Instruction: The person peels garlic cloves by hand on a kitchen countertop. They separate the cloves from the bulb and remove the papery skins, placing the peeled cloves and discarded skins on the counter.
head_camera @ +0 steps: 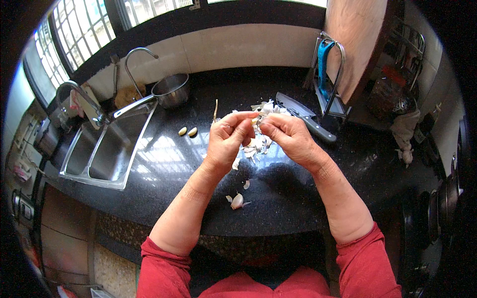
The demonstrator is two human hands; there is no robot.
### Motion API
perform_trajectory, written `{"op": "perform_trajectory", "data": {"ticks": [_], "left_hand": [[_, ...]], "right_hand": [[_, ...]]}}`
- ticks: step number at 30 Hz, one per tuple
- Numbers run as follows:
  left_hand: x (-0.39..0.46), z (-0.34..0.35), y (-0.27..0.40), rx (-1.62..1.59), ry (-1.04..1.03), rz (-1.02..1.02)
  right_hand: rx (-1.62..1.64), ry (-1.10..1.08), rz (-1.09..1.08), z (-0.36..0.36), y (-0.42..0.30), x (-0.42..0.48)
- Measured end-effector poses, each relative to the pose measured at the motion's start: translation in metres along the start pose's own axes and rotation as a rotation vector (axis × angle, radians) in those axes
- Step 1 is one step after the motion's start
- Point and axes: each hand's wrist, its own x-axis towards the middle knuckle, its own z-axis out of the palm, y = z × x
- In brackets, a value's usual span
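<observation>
My left hand (228, 137) and my right hand (290, 133) meet fingertip to fingertip above the counter. Pinched between them is a small pale-yellow garlic clove (255, 121), mostly hidden by the fingers. Beneath and behind the hands lies a heap of white garlic skins (257, 145). Two peeled garlic cloves (192, 131) rest side by side to the left. Closer to my body, an unpeeled garlic clove (237, 201) lies with bits of skin around it. A cleaver (313, 124) with a dark handle lies just beyond my right hand.
The black stone counter (160, 201) carries a double steel sink (115, 145) at left. A steel saucepan (171, 91) stands behind, its handle reaching over the sink edge. At back right, a metal rack (335, 74) holds a blue-handled tool (323, 63) beside a wooden board (354, 44).
</observation>
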Motion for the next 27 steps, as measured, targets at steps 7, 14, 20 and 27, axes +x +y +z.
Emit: {"op": "perform_trajectory", "data": {"ticks": [7,14,20,27], "left_hand": [[-0.001,-0.006,0.003,-0.219,0.044,-0.057],[0.002,-0.013,0.000,-0.437,0.115,-0.115],[0.004,-0.018,-0.005,-0.466,0.067,-0.099],[0.000,-0.011,0.001,-0.495,0.059,-0.138]], "right_hand": [[-0.002,-0.008,0.015,0.003,-0.002,0.000],[-0.113,0.025,0.033,0.004,0.004,-0.001],[-0.270,0.063,0.073,0.004,-0.001,-0.001],[-0.305,0.057,0.088,0.001,-0.007,0.000]]}}
